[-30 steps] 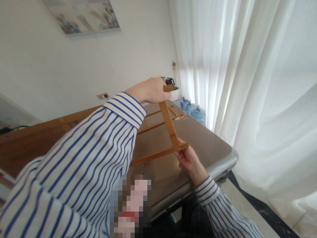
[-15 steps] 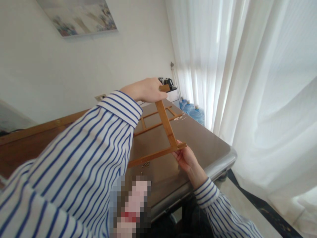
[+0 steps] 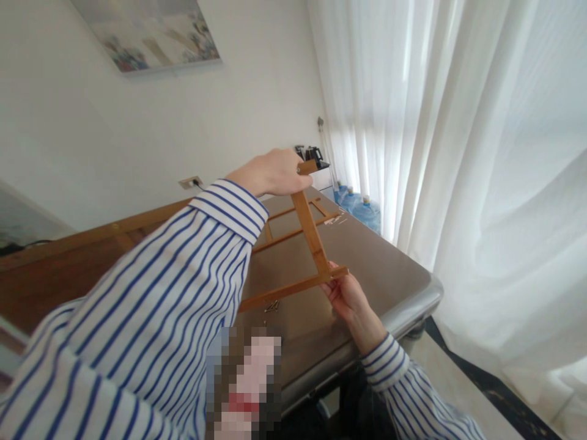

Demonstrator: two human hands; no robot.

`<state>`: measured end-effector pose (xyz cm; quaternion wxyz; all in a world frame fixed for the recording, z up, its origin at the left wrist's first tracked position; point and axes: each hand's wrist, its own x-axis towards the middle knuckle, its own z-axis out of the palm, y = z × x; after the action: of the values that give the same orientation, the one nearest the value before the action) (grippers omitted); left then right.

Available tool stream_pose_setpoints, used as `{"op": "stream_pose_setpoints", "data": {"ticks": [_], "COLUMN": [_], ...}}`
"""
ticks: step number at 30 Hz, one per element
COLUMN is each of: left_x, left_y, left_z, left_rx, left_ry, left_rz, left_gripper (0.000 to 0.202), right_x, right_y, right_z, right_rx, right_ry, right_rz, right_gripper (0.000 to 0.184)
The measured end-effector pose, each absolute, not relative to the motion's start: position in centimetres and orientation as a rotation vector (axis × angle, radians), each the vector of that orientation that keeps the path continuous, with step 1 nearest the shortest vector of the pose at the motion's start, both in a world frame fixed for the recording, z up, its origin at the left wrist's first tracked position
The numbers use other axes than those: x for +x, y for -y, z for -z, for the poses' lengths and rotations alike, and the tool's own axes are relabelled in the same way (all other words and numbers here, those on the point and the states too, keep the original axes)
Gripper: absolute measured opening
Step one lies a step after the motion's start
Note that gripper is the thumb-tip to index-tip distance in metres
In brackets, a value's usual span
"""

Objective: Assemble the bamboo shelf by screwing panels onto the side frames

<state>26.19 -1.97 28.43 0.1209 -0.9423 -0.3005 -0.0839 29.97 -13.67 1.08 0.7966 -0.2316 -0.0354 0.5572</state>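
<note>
My left hand (image 3: 275,172) is closed round the upper end of a brown wooden frame (image 3: 312,232), holding it tilted above the table (image 3: 385,275). Below, my right hand (image 3: 347,299) grips the frame's lower corner, where a long rail meets the upright. Its fingertips are partly hidden behind that joint. Several small bolts (image 3: 272,306) lie on the tabletop beneath the rail. Behind the held piece, a second wooden frame with crossbars (image 3: 293,234) rests flat. My left sleeve hides part of both frames.
Small pale strips (image 3: 334,219) lie scattered near the table's far right edge. Beyond stand blue water bottles (image 3: 367,214) and a black kettle (image 3: 314,155) on a white cabinet. White curtains (image 3: 458,153) hang at the right. A pixelated patch covers the lower middle.
Both hands keep their grip on the wooden frame. The whole view has shifted slightly, with the hands and frame appearing a little lower and to the right.
</note>
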Motion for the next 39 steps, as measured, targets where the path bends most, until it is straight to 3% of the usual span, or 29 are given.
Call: {"op": "stream_pose_setpoints", "data": {"ticks": [12, 28, 39], "left_x": [26.36, 26.36, 25.85], "left_y": [1.11, 1.62, 2.05], "left_z": [-28.56, -28.55, -28.52], "left_rx": [-2.753, -2.825, -2.863], "left_ry": [0.905, 0.824, 0.775], "left_rz": [0.171, 0.170, 0.130], "left_gripper": [0.049, 0.033, 0.035], "right_x": [29.91, 29.56, 29.19], "right_y": [13.32, 13.32, 13.34], "right_z": [-1.03, -0.76, -0.40], "right_rx": [-0.502, -0.537, -0.498], "right_ry": [0.079, 0.078, 0.068], "right_rz": [-1.168, -1.129, -1.131], "right_gripper": [0.015, 0.014, 0.019]}}
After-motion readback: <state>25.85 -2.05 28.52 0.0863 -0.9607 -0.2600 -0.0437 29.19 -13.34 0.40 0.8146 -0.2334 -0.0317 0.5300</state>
